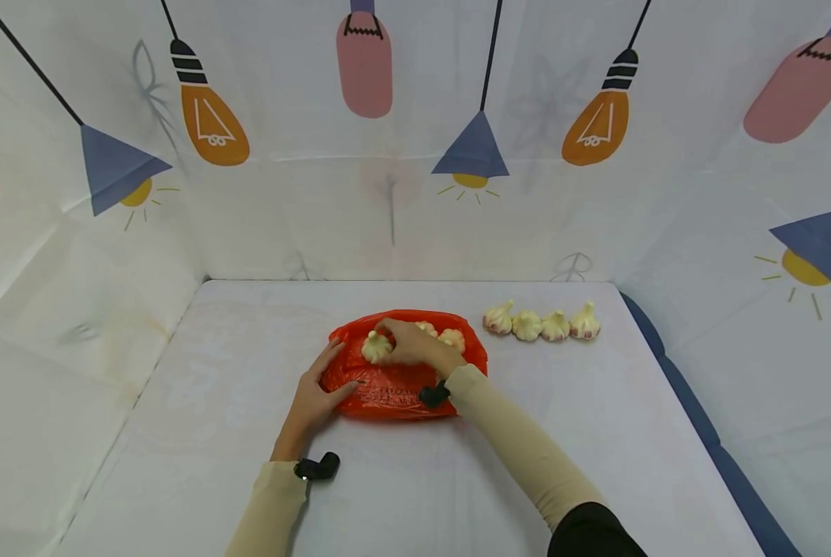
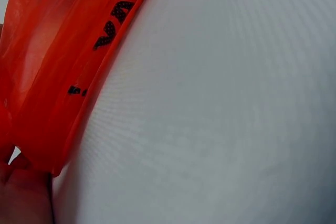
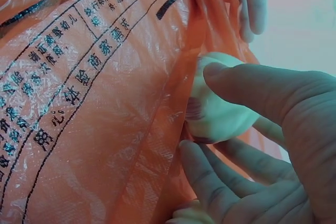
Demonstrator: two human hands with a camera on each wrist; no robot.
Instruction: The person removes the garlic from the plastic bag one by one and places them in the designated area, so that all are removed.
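Observation:
A red plastic bag (image 1: 388, 398) with black print lies flat on the white table. At its left edge rests my left hand (image 1: 318, 394), thumb and fingers spread apart and touching the plastic. My right hand (image 1: 415, 344) is over the bag and pinches a garlic bulb (image 1: 376, 347) at the left part of it. The right wrist view shows the thumb on top of this bulb (image 3: 223, 106), with fingertips on its other side. Other garlic bulbs (image 1: 452, 337) lie on the bag beyond the right hand, which partly covers them.
Several garlic bulbs (image 1: 555, 326) stand in a row at the back right of the table (image 1: 200, 402). A white cloth wall (image 1: 283, 209) with printed lamps rises behind the table. Something dark blue (image 1: 687, 402) runs along the right table edge.

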